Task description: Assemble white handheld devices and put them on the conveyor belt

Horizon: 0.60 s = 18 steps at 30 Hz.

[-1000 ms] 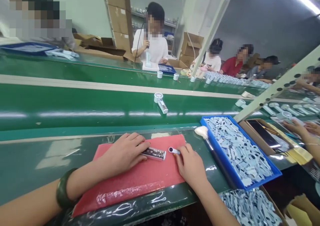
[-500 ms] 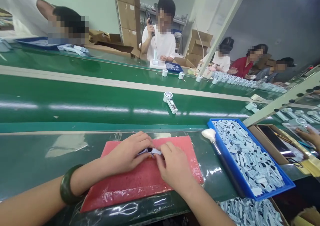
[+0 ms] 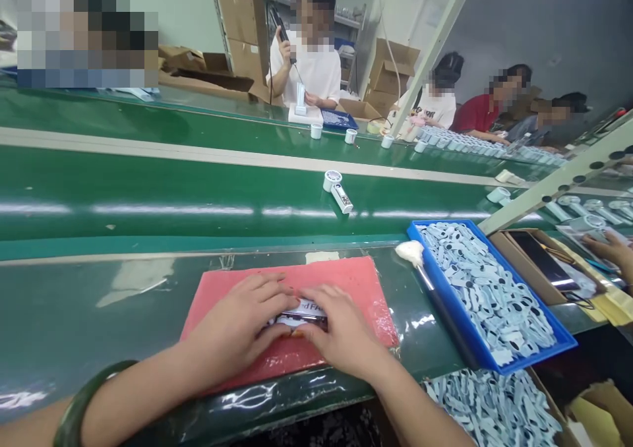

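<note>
Between both hands, low over the red pad (image 3: 287, 358), is a slim pale-blue plastic fan handle cover (image 3: 302, 307). Dark printed letters and a dark strip show on it; my fingers hide its ends. My left hand (image 3: 252, 312), bracelet on its forearm, has its fingers closed on the left end, thumb along the near side. My right hand (image 3: 341, 331) grips the right end the same way, and the two thumbs nearly meet. Beyond, a handheld fan (image 3: 339, 191) with an exposed handle interior lies on the green conveyor belt (image 3: 222, 193).
Right of the pad stands a blue tray (image 3: 537, 360) heaped with pale-blue covers, a white-tipped brush (image 3: 413, 254) against its side. More covers (image 3: 494, 401) fill a box below. A slanted metal post (image 3: 558, 177) rises at right. Several co-workers sit across the belt.
Both hands and the cover have moved slightly nearer to me. The cover has turned, so lettering now shows where a dark oval showed before. The view has tilted down a little.
</note>
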Each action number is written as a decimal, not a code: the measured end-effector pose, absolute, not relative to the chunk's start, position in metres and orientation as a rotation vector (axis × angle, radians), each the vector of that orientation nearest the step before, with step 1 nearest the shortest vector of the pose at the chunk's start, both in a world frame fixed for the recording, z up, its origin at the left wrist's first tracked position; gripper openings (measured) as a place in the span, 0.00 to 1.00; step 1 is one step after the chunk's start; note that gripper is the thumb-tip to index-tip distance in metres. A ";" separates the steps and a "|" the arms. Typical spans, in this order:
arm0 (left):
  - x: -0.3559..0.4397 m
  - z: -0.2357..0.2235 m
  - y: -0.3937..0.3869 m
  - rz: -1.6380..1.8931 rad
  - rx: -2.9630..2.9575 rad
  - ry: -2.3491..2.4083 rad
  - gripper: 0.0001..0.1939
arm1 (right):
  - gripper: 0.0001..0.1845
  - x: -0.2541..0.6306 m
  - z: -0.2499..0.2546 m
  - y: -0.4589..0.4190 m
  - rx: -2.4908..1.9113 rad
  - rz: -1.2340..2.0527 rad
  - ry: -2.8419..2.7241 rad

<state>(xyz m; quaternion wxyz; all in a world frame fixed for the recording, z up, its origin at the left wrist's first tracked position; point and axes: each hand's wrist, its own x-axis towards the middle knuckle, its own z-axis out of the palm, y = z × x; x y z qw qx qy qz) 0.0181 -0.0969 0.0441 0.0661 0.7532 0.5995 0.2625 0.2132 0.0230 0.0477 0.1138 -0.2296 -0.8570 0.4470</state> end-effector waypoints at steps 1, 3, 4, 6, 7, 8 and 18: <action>0.023 0.042 -0.100 0.789 2.327 1.861 0.11 | 0.26 0.215 0.047 0.019 -0.652 1.215 -2.567; 0.031 0.041 -0.104 0.743 2.441 1.965 0.14 | 0.21 0.216 0.043 0.012 -0.631 1.035 -2.621; 0.033 0.042 -0.104 0.711 2.486 2.002 0.14 | 0.20 0.215 0.041 0.010 -0.624 0.959 -2.641; 0.034 0.046 -0.103 0.642 2.540 2.007 0.14 | 0.20 0.215 0.036 0.007 -0.605 0.850 -2.685; 0.034 0.048 -0.102 0.621 2.550 1.978 0.13 | 0.20 0.215 0.034 0.008 -0.593 0.826 -2.706; 0.032 0.050 -0.102 0.610 2.555 1.945 0.12 | 0.20 0.215 0.033 0.008 -0.578 0.824 -2.720; 0.034 0.059 -0.097 0.451 2.641 1.931 0.12 | 0.19 0.213 0.035 0.011 -0.498 0.746 -2.784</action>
